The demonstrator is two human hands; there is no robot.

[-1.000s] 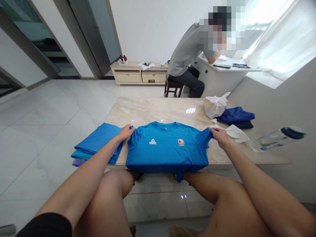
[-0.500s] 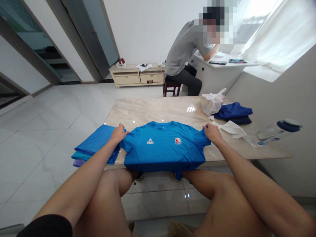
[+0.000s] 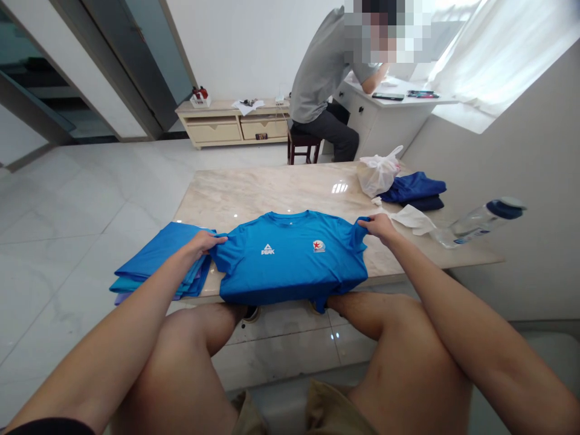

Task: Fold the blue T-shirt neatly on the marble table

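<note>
A blue T-shirt (image 3: 290, 260) lies front up on a marble desk (image 3: 272, 190), its hem hanging over the near edge. The chest bears a white "PEAK" logo (image 3: 267, 249) with a triangular mark and, opposite it, a small badge (image 3: 319, 246) with a red star, its lettering too small to read. The left hand (image 3: 202, 243) and right hand (image 3: 380, 226) are at the two sleeves, fingers closed on the cloth. Beside the left hand is a folded blue stack (image 3: 158, 263). Beyond the right hand are a tissue (image 3: 410, 219), a plastic bag (image 3: 377, 172), navy clothes (image 3: 412, 188) and a water bottle (image 3: 483, 222). A seated person (image 3: 324, 78) works at a far desk (image 3: 389, 115).
</note>
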